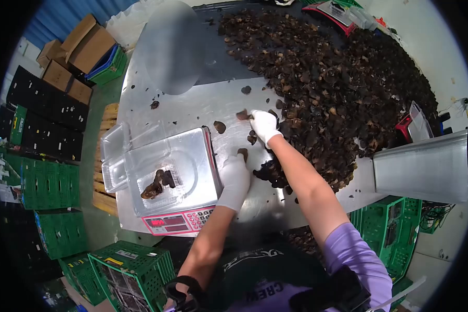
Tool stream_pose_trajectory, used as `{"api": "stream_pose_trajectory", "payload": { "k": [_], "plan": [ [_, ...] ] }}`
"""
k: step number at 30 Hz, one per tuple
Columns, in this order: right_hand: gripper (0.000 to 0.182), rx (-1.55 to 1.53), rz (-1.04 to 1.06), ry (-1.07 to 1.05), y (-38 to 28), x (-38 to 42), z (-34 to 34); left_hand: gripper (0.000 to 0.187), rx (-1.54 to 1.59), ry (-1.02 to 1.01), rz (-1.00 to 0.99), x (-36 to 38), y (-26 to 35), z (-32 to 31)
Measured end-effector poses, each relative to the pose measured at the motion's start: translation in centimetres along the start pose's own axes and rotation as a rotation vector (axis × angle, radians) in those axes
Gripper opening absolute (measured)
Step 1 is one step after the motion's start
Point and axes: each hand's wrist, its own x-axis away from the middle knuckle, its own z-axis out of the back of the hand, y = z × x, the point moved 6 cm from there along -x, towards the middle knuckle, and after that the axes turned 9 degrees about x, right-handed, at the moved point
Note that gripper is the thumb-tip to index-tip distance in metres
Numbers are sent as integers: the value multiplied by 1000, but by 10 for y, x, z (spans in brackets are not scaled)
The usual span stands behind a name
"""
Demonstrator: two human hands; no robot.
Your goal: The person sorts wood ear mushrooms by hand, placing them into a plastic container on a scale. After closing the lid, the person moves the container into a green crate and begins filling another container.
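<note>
My right hand (265,126), in a white glove, pinches a reddish-brown piece of wood ear mushroom (242,115) at the left edge of a big heap of dark wood ear mushrooms (317,78). Beside the scale, my gloved left hand (236,176) is closed around a small brown mushroom piece (243,152) that shows at its fingertips. On the steel pan of the digital scale (195,151) sits an open clear plastic container (135,161) with a few brown mushroom pieces (158,184) inside. A single mushroom piece (220,127) lies between scale and right hand.
The steel table (213,99) carries loose bits. A second red scale (334,15) stands at the far edge. A stack of clear plastic (421,166) is at the right. Green crates (132,270) surround the table, with cardboard boxes (88,44) at the back left.
</note>
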Motion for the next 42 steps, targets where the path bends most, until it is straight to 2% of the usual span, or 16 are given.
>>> {"api": "stream_pose_trajectory", "payload": {
  "k": [7,9,11,15,19,21,23,25,27,29,31,34,35,37,40,42],
  "plan": [
    [20,-361,-103,183,31,78,45,10,-77,0,39,-40,-1,-47],
    [22,-590,-90,255,49,91,40,11,45,21,-121,-35,10,-32],
    [16,-809,-197,83,36,107,57,12,217,113,-158,-22,14,-25],
    [10,-886,-57,62,-16,126,72,18,311,42,-81,26,30,76],
    [18,-734,177,28,-112,143,98,15,534,564,-124,74,-34,174],
    [20,-837,341,56,-162,150,98,17,370,663,-95,91,-80,203],
    [23,-701,413,14,-208,154,93,23,384,617,92,97,-137,205],
    [43,-604,482,108,-244,154,66,31,404,561,105,97,-166,200],
    [57,-333,394,-33,-266,162,77,42,300,467,126,91,-196,178],
    [58,-324,410,41,-258,173,85,58,210,412,75,95,-197,174],
    [53,-315,435,316,-215,183,81,57,50,541,33,109,-172,187],
    [42,-70,318,455,-115,183,60,52,160,602,-75,123,-131,196],
    [35,45,164,286,-82,183,55,49,228,563,-145,122,-114,190],
    [27,210,186,338,-36,206,35,42,266,464,-355,121,-65,171],
    [24,222,255,312,2,242,23,37,592,168,-374,113,-19,102],
    [20,195,206,374,19,269,26,35,445,17,-467,100,5,62]
  ]
}}
